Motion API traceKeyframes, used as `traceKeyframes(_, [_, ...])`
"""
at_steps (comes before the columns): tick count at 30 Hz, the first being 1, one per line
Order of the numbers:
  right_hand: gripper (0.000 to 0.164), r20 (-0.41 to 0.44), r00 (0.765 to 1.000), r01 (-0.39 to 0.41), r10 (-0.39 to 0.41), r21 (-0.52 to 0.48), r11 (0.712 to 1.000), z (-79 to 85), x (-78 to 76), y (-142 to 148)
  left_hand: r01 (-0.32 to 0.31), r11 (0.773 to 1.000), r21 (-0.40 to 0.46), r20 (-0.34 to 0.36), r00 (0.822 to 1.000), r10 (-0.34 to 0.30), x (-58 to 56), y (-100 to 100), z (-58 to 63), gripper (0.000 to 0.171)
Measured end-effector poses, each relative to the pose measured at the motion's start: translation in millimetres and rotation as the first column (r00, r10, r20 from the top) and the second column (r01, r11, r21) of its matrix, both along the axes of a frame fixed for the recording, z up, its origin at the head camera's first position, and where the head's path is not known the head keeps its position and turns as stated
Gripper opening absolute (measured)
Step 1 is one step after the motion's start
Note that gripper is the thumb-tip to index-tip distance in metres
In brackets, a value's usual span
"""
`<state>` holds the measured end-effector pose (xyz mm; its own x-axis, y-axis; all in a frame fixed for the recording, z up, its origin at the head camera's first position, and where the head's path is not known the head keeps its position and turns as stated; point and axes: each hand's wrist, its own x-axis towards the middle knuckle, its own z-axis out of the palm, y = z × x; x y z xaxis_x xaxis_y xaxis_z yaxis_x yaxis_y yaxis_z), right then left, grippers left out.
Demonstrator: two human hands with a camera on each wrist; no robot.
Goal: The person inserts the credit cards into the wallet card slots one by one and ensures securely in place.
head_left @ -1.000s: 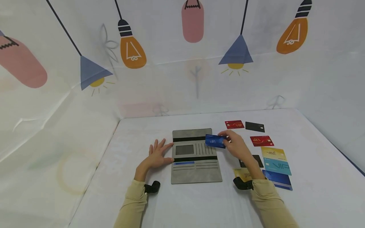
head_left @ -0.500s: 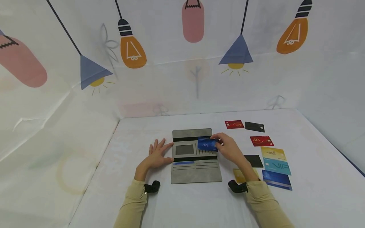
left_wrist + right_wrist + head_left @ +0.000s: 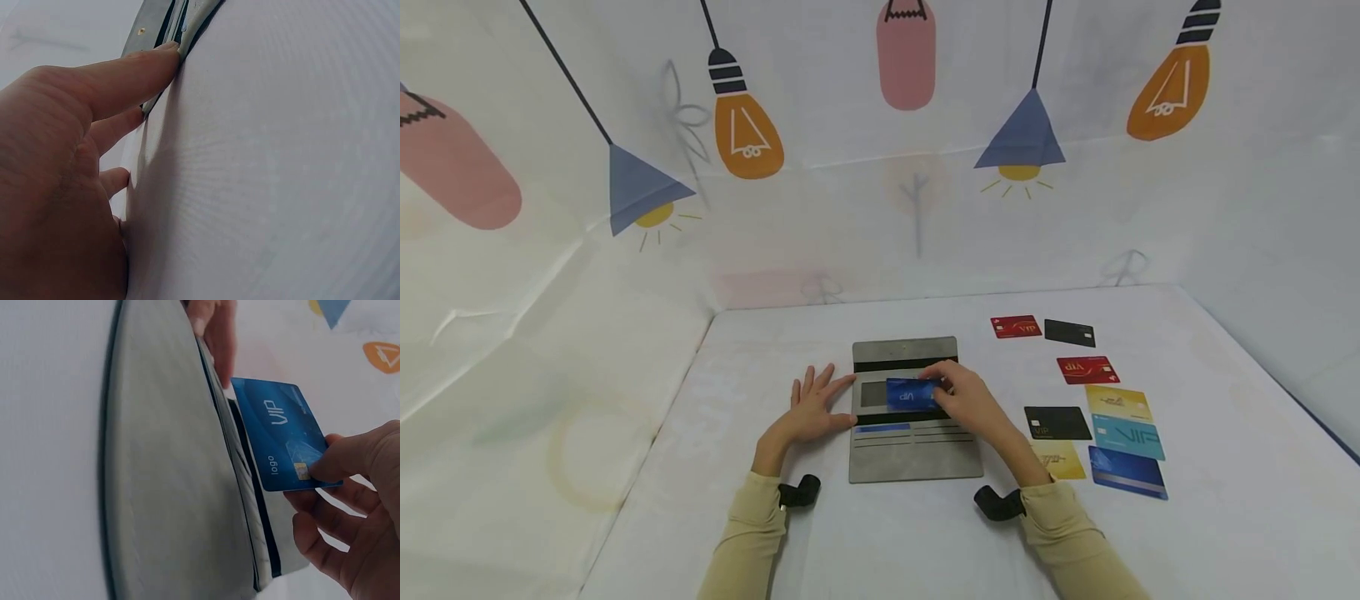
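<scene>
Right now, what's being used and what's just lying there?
In use:
grey wallet, touched by left hand
blue VIP card, pinched by right hand

Lying about, maybe for later:
far red VIP card
near red VIP card
far black card
black VIP card
far yellow card
near yellow card
teal VIP card
striped blue card

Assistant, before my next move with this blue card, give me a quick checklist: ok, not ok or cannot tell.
1. Grip on card: ok. Your right hand pinches the blue card at one end.
2. Wallet open: ok. The wallet lies spread on the table.
3. Wallet steadied: ok. Your left hand touches its left edge.
4. All lower slots free: not ok. A blue strip, probably another card's edge, shows at one.
5. Loose cards off the wallet: ok. The loose cards lie apart, to its right.
6. Card lined up with a slot: cannot tell.
</scene>
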<state>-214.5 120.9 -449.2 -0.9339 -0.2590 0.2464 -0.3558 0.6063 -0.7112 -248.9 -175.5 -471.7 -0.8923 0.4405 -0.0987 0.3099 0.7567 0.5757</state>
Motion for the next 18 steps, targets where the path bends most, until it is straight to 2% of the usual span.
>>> traceKeyframes(4, [0.029, -0.019, 1.000, -0.017, 0.017, 0.018, 1.000, -2.2, 1.4, -9, -0.002, 1.000, 0.003, -0.002, 1.000, 0.002, 0.7, 0, 0.5, 0.076])
traceKeyframes(10, [0.028, 0.001, 1.000, -0.029, 0.029, 0.010, 1.000, -2.3, 5.2, -20, -0.010, 1.000, -0.004, 0.006, 1.000, 0.010, 0.3, 1, 0.8, 0.075])
traceKeyframes(18, [0.026, -0.057, 0.996, -0.073, 0.076, 0.049, 0.996, -4.4, 8.9, -33, -0.009, 1.000, -0.004, 0.016, 1.000, 0.009, 0.6, 1, 1.7, 0.075])
